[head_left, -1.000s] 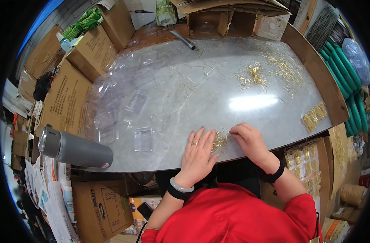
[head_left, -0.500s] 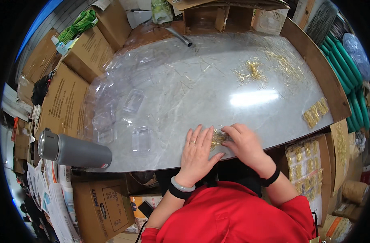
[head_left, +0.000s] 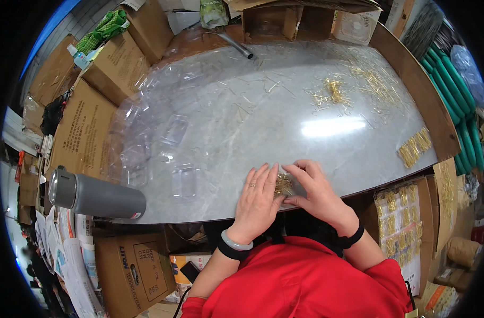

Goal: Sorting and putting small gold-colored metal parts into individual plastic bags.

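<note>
Grey tabletop (head_left: 236, 138), golden wire bunch (head_left: 283, 185)

Shiny metal wire pieces (head_left: 283, 185), smooth glossy tabletop (head_left: 236, 138), clear glossy plastic trays (head_left: 185, 181), matt cardboard boxes (head_left: 84, 130).

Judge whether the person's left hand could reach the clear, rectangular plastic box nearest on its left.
Probably yes: nothing visible stands between the left hand and the clear box, though the hand is occupied beside the bunched golden wire hooks.

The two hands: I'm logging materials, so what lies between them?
In the head view, gold wire pieces lie bunched between left hand and right hand.
</note>
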Demonstrator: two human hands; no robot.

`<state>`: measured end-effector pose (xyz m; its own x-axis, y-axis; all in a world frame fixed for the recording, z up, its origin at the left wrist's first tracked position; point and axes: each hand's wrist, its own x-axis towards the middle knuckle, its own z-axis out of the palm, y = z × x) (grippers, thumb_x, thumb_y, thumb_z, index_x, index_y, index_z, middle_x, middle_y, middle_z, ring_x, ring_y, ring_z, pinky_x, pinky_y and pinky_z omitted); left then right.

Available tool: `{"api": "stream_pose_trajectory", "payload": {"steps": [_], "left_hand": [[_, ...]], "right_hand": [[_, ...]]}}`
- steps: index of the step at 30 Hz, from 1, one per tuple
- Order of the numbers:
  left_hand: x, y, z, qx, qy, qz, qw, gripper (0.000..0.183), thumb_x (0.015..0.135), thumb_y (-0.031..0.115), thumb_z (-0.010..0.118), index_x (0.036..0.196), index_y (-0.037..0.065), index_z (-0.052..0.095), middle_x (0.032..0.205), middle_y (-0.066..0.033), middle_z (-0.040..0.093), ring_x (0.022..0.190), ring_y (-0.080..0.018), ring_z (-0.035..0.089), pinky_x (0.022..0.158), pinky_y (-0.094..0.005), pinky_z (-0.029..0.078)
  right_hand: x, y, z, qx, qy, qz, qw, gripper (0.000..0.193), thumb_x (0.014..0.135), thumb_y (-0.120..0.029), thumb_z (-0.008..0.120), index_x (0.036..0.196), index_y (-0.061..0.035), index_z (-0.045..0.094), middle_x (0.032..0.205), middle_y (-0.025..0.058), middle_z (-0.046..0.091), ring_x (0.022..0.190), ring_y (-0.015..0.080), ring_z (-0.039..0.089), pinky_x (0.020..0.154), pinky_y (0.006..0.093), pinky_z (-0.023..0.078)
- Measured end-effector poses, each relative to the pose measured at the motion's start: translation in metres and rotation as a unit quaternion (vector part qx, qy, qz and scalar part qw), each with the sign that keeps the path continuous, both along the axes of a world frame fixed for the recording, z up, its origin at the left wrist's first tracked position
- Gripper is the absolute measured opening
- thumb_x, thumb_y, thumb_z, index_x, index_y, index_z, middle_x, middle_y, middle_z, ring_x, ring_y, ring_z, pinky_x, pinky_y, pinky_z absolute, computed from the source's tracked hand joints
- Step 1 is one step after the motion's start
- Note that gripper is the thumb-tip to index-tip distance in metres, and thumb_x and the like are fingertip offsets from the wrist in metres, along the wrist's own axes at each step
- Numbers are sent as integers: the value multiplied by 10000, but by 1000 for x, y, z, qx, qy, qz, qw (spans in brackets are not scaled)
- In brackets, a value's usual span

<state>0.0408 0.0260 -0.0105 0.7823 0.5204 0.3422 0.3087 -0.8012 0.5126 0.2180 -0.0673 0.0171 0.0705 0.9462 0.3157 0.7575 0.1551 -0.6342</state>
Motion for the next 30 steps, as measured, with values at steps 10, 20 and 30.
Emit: {"api": "stream_pose_trajectory", "payload": {"steps": [10,20,30], "left_hand": [[-3,1,2,12,33,-29,999,712,920,166,647,1525,-22,321,1450,-228,460,1408,-376,399,1213,-521,253],[1,-1,3,28,56,-15,998,632,939,148,605,1496,-34,370,1440,-214,462,1401,-374,403,1217,-516,249],[0,-3,3,8,46,-11,999,618,921,111,628,1476,-32,396,1441,-213,432,1367,-399,426,1199,-537,278]], "right_hand": [[30,10,-5,4,-86,71,994,675,735,-142,828,1347,-68,555,1288,129,623,1241,340,544,1040,456,422],[6,-15,-22,71,-104,-156,980,373,788,-50,756,1147,-61,658,1063,84,679,992,297,600,866,398,478],[0,4,-15,118,-61,-118,984,404,793,-75,747,1184,-62,647,1088,95,675,1003,307,614,877,380,494]]}}
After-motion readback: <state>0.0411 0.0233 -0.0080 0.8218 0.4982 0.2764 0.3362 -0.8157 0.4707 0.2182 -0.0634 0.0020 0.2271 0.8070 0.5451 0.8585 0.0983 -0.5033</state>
